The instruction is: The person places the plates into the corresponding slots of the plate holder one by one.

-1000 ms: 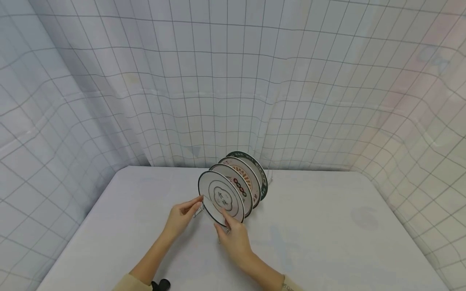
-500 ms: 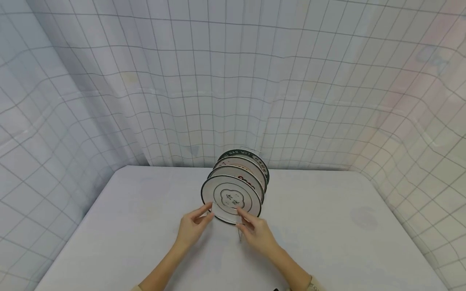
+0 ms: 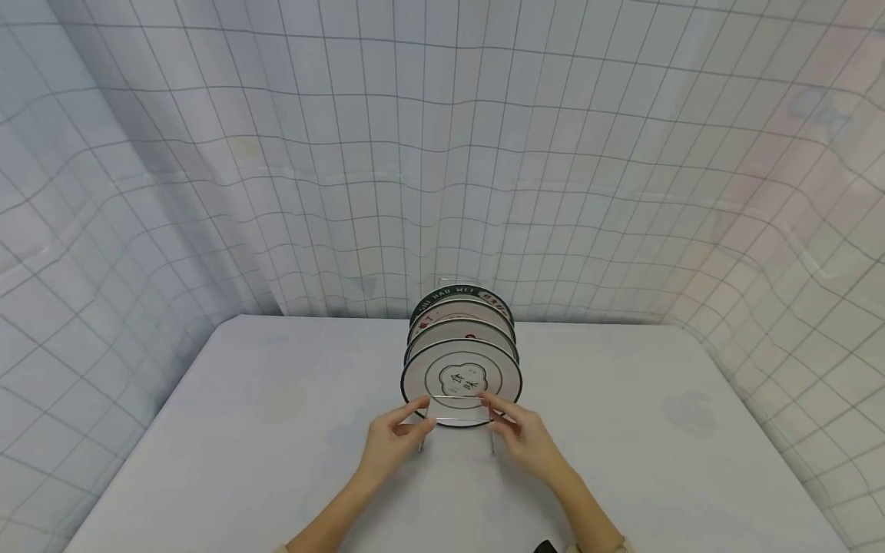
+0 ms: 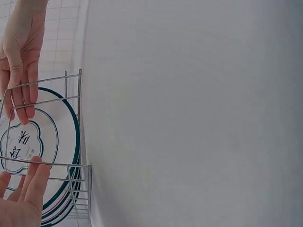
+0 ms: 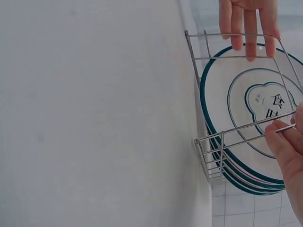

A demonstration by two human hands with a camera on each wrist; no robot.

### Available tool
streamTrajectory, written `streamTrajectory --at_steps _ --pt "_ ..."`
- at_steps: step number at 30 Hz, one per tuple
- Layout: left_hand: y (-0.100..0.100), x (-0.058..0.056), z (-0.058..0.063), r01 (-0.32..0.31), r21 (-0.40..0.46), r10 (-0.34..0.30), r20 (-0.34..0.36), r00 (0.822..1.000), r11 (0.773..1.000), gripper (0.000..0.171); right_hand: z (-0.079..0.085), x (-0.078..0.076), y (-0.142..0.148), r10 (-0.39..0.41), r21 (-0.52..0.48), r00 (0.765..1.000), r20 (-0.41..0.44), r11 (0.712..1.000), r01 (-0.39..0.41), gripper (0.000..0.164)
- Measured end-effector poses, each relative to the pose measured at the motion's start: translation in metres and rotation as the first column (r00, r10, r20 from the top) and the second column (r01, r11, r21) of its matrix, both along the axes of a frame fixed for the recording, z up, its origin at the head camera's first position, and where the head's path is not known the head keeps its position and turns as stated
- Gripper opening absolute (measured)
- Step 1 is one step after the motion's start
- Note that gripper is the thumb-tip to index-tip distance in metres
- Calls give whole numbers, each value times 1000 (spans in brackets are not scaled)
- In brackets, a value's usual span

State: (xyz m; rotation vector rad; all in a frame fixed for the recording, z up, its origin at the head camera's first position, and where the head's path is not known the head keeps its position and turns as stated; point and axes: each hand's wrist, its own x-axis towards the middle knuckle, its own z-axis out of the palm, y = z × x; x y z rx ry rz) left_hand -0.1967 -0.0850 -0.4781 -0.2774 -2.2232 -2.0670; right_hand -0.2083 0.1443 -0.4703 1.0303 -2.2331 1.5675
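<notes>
A silver wire dish rack (image 3: 456,397) holds several round plates on edge, one behind another. The front plate (image 3: 415,375) is white with a dark green rim and black characters in its middle. My left hand (image 3: 389,444) pinches the rack's front left corner between thumb and fingers. At the front right corner, my right hand (image 3: 531,444) pinches the wire the same way. In the left wrist view, the left fingers (image 4: 37,187) lie along the wire uprights (image 4: 66,164), close before the plate. The right hand (image 5: 291,158) reaches the opposite side wire in the right wrist view.
The rack stands on a white table (image 3: 608,430), toward its back edge. White grid-patterned curtains (image 3: 442,153) hang behind the table and along both sides.
The rack with its plates has turned from an angle to face straight toward me. It has shifted slightly right, both hands moving with it and staying on its front corners.
</notes>
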Motion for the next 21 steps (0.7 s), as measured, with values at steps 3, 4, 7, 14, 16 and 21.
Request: streamTrajectory --at_steps 3,4,7,14,16,21 --pt "5 2 3 -7 -10 7 -6 1000 1000 38 -8 -5 7 11 -9 1000 9 1000 -11 45" --pt "6 3 6 -10 -18 10 -13 1000 1000 38 -10 -6 8 13 -12 1000 19 1000 -13 44" --pt "8 7 17 -17 -53 15 -38 999 998 37 -11 -8 10 17 -16 998 57 1000 -16 44" --pt "7 14 35 -38 -125 34 -36 999 991 35 -10 -9 9 2 0 994 105 1000 -2 46" --pt "6 13 35 -38 -125 34 -32 999 991 35 -11 -9 8 0 -3 995 103 1000 0 46" --pt "4 13 38 -38 -158 32 -40 999 987 35 -10 -8 8 -10 11 996 94 1000 9 44"
